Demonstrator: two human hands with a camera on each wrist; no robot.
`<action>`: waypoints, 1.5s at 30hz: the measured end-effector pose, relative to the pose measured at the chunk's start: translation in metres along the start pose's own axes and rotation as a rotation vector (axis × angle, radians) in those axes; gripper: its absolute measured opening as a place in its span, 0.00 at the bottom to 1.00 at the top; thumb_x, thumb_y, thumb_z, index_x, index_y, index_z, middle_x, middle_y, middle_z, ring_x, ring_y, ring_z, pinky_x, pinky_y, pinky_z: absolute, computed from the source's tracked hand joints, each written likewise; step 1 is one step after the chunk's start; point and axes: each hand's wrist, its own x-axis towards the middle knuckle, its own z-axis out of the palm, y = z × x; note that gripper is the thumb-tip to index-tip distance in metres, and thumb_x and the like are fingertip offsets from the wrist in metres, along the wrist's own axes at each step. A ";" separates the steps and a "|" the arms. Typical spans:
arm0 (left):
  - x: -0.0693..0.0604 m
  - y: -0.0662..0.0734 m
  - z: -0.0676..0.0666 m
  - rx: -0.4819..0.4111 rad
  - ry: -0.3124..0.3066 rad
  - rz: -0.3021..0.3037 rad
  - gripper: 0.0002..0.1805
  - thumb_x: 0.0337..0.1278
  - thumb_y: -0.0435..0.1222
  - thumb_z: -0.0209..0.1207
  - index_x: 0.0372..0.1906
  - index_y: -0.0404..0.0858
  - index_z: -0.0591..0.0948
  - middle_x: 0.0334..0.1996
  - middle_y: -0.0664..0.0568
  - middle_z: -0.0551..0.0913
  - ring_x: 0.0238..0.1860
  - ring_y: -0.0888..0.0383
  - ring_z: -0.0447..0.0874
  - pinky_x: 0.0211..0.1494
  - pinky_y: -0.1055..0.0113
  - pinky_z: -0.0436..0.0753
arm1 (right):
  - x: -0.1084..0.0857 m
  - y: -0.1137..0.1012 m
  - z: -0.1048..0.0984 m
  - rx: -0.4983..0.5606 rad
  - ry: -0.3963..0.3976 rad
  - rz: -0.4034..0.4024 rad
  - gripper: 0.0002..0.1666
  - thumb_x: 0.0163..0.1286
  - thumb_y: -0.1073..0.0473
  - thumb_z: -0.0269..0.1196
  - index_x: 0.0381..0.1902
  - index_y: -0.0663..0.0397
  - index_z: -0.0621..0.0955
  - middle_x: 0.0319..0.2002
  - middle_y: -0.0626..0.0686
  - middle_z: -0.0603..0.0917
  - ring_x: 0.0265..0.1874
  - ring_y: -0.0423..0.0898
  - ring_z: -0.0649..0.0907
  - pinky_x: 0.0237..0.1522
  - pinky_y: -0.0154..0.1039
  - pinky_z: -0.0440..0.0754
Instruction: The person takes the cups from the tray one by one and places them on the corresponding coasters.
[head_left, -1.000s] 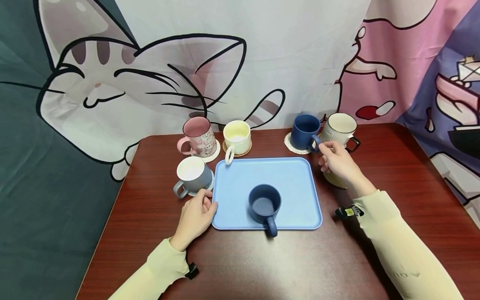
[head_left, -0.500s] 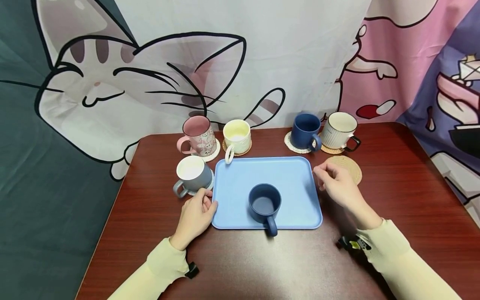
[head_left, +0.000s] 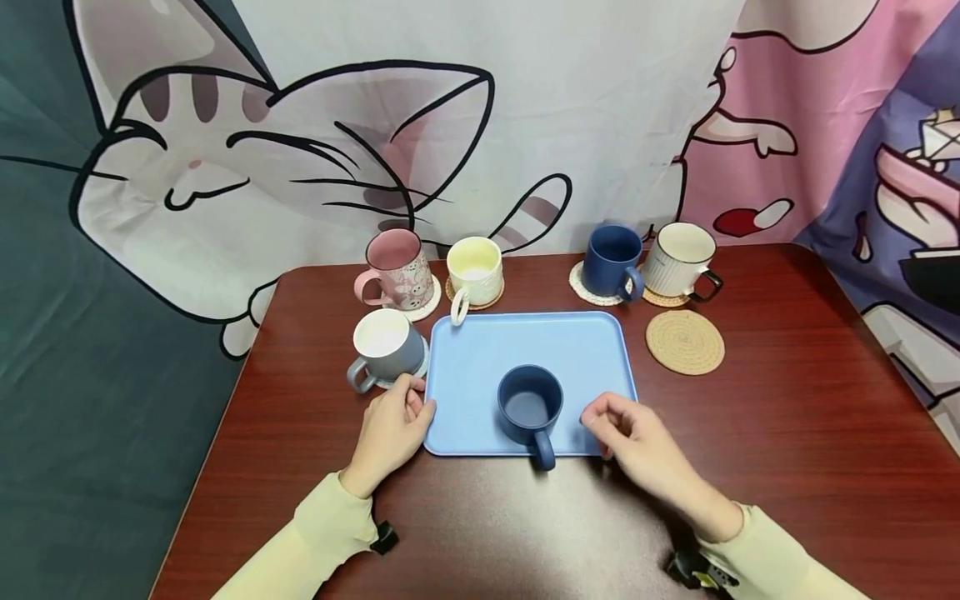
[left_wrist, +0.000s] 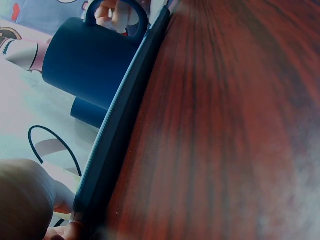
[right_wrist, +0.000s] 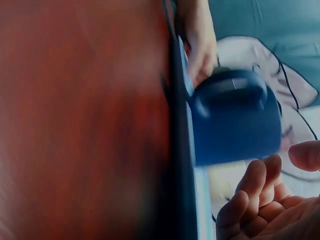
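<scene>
A light blue tray (head_left: 585,350) lies on the table with a dark blue mug (head_left: 529,404) standing near its front edge, handle toward me. My left hand (head_left: 390,429) pinches the tray's left rim between thumb and fingers. Over the tray's right front part is my right hand (head_left: 637,442), its fingers loosely bent and holding nothing, just right of the mug. In the right wrist view the mug (right_wrist: 240,130) is close to the fingertips (right_wrist: 252,175) but apart from them. A grey mug (head_left: 386,350) on a coaster stands beside my left hand.
Behind the tray stand a pink mug (head_left: 401,271) and a pale yellow mug (head_left: 475,271) at left. A blue mug (head_left: 609,258) and a white ribbed mug (head_left: 675,262) with a black handle stand at right. A bare woven coaster (head_left: 686,342) lies right of the tray.
My right hand has left the handle of the blue mug at the back right and come down and left to the mug on the tray. The left hand stays at the rim.
</scene>
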 end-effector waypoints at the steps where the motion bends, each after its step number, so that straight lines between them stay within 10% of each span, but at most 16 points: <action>1: 0.000 0.000 0.000 0.001 -0.001 0.000 0.11 0.61 0.40 0.68 0.45 0.43 0.81 0.24 0.59 0.77 0.25 0.64 0.73 0.33 0.68 0.73 | -0.003 0.000 0.005 0.032 -0.019 0.001 0.11 0.78 0.59 0.60 0.40 0.64 0.80 0.23 0.49 0.77 0.21 0.40 0.78 0.24 0.38 0.80; 12: 0.001 0.002 -0.001 0.010 -0.002 0.004 0.11 0.61 0.39 0.68 0.46 0.42 0.81 0.24 0.58 0.77 0.25 0.63 0.73 0.33 0.68 0.73 | -0.024 -0.002 0.040 0.287 -0.224 0.022 0.14 0.80 0.60 0.56 0.47 0.69 0.77 0.18 0.56 0.74 0.17 0.39 0.77 0.22 0.35 0.79; 19: 0.000 0.001 -0.001 0.017 -0.004 -0.002 0.11 0.61 0.40 0.68 0.46 0.43 0.81 0.24 0.59 0.77 0.25 0.64 0.74 0.33 0.68 0.73 | -0.026 -0.012 0.047 0.426 -0.391 0.218 0.28 0.84 0.48 0.50 0.61 0.71 0.73 0.33 0.51 0.80 0.25 0.39 0.82 0.27 0.32 0.82; 45: 0.000 0.001 -0.001 0.014 -0.008 0.001 0.11 0.61 0.40 0.67 0.46 0.43 0.81 0.24 0.59 0.77 0.25 0.64 0.73 0.33 0.68 0.73 | -0.022 -0.016 0.057 0.426 -0.251 0.298 0.32 0.84 0.45 0.49 0.41 0.77 0.71 0.28 0.50 0.77 0.22 0.39 0.79 0.24 0.34 0.82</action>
